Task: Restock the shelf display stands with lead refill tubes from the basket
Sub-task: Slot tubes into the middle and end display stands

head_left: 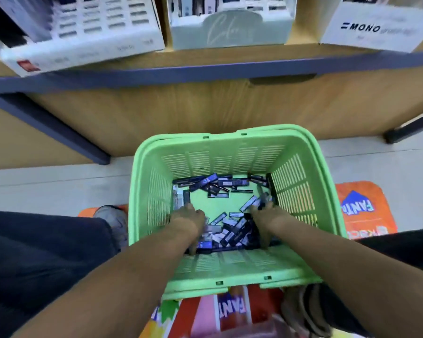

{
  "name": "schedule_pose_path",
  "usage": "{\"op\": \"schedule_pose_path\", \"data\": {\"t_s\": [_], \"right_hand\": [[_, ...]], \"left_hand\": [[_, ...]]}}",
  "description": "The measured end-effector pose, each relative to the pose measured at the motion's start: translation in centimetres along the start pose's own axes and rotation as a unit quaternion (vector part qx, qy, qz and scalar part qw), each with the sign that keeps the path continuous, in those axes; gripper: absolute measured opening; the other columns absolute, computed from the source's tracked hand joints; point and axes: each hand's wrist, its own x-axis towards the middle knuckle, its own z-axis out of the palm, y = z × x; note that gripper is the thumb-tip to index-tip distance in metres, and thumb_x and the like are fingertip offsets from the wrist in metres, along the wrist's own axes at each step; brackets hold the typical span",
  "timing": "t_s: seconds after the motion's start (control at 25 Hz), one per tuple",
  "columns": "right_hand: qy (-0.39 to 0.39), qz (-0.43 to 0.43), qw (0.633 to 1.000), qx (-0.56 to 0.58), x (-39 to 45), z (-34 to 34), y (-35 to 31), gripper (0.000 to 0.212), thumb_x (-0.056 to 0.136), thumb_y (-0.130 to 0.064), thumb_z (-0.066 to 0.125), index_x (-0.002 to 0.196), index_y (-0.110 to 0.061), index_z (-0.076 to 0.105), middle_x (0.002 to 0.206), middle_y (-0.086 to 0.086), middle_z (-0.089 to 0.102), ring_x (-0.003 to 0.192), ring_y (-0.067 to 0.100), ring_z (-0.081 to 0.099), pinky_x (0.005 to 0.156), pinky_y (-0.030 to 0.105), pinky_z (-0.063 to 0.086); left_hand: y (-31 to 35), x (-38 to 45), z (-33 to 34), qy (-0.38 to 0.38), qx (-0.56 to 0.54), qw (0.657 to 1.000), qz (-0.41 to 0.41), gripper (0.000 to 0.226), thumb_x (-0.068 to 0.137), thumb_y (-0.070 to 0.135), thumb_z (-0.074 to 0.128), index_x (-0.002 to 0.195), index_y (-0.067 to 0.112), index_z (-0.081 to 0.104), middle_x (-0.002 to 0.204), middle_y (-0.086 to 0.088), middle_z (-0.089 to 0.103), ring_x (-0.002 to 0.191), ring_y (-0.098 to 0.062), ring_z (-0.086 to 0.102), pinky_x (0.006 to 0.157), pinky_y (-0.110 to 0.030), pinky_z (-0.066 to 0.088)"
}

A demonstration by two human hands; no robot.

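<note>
1 green slatted plastic basket (232, 142). Small dark flat lead refill tubes (232, 182) loose inside it: dozens, too jumbled and blurred for exact count. 3 cardboard display stands on wooden shelf: white (83, 45), pale green (230, 32), white MONO-branded (374, 28). 2 bare hands: left hand (188, 215), right hand (269, 213).

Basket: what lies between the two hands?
Head view: a loose pile of lead refill tubes on the basket floor fills the stretch between left hand and right hand.

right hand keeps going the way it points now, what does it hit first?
Likely the loose lead refill tubes just beyond the right hand, then the far-right wall of the green basket. It reaches down and away from the person; motion blur hides its fingers, so depth is uncertain.
</note>
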Motion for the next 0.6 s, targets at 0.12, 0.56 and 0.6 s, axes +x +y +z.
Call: {"op": "schedule_pose_path", "data": {"t_s": [0.12,0.56,0.6], "right_hand": [[0.007,-0.022,0.998,-0.057,0.3,0.8,-0.3,0.115,0.082,-0.025,0.081,0.160,-0.026,-0.004,0.161,0.034,-0.004,0.140,0.055,0.032,0.108,0.052,0.045],[0.118,-0.086,0.981,-0.125,2.0,2.0,-0.7,0.113,0.084,-0.066,0.066,0.159,-0.023,-0.006,0.157,0.015,0.010,0.136,0.042,0.035,0.086,0.045,0.059],[0.125,-0.080,0.985,-0.092,2.1,1.5,-1.1,0.109,0.085,-0.068,0.063,0.159,-0.023,-0.002,0.155,0.015,0.013,0.135,0.041,0.035,0.084,0.043,0.059]], "left_hand": [[1.6,0.3,2.0,0.069,0.071,0.995,0.009,0.082,0.083,0.005,0.071,0.150,0.006,0.023,0.144,-0.027,0.025,0.128,-0.042,0.043,0.103,-0.050,0.047],[3.6,3.4,3.5,0.167,0.079,0.981,0.049,0.090,0.076,0.035,0.081,0.144,0.011,0.027,0.133,-0.014,0.039,0.126,-0.033,0.041,0.111,-0.051,0.034],[3.6,3.7,3.4,0.169,0.052,0.983,0.040,0.090,0.077,0.038,0.081,0.143,0.010,0.027,0.135,-0.014,0.039,0.126,-0.034,0.041,0.111,-0.051,0.035]]}}
